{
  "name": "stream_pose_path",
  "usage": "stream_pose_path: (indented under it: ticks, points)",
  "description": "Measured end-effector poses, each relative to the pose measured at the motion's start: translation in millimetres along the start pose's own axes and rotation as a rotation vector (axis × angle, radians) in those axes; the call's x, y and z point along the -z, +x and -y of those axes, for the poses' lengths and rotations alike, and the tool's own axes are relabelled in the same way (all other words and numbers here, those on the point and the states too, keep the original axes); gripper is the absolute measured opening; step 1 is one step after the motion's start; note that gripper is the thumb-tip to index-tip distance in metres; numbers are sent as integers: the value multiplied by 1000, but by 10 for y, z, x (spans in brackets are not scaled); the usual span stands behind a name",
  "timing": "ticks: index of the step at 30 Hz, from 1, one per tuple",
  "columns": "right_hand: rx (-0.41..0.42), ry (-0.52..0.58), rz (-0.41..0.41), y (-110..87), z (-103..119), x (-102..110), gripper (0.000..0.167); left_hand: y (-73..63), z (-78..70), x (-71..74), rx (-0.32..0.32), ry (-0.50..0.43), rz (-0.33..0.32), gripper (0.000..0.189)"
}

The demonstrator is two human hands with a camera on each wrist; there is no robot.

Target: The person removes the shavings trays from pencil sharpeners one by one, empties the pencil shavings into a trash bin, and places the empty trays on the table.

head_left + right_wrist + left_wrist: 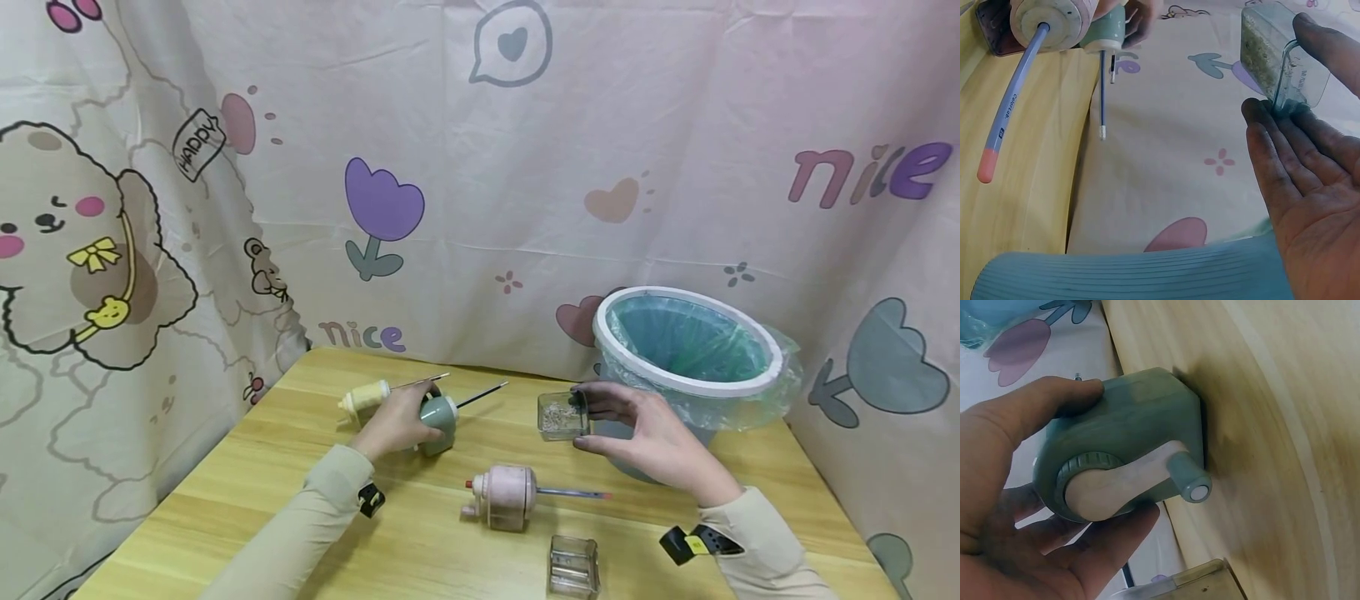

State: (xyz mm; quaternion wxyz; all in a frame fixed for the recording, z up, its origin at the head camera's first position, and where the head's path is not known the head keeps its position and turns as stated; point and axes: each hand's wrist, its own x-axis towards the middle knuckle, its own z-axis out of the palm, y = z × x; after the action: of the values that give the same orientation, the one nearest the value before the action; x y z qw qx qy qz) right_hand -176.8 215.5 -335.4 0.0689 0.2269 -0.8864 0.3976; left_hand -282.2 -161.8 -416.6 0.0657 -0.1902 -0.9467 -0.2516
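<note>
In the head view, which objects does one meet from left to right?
Yellow crank pencil sharpener → green crank pencil sharpener → pale pink crank pencil sharpener → clear plastic box with shavings → round blue bin with white rim.

The printed backdrop cloth (465,200) carries "HAPPY" on a banner (199,145) at left and "nice" twice, small at lower left, larger at right. "ColorLab" stands along the lavender pencil (1016,87). Lettering on the transparent shavings drawer (1272,53) is too blurred to read.
</note>
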Motion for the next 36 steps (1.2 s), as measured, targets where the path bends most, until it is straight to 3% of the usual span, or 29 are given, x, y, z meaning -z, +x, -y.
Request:
stream_pose_path:
  ticks: [10, 20, 36]
  points:
    - [-24, -31, -7, -21, 45, 37, 62, -14, -20, 1, 30, -2, 14, 66]
    - [7, -44, -22, -42, 29, 82, 60, 15, -42, -2, 37, 15, 37, 66]
    - [19, 7, -21, -74, 67, 164, 59, 26, -89, 18, 35, 49, 62, 68]
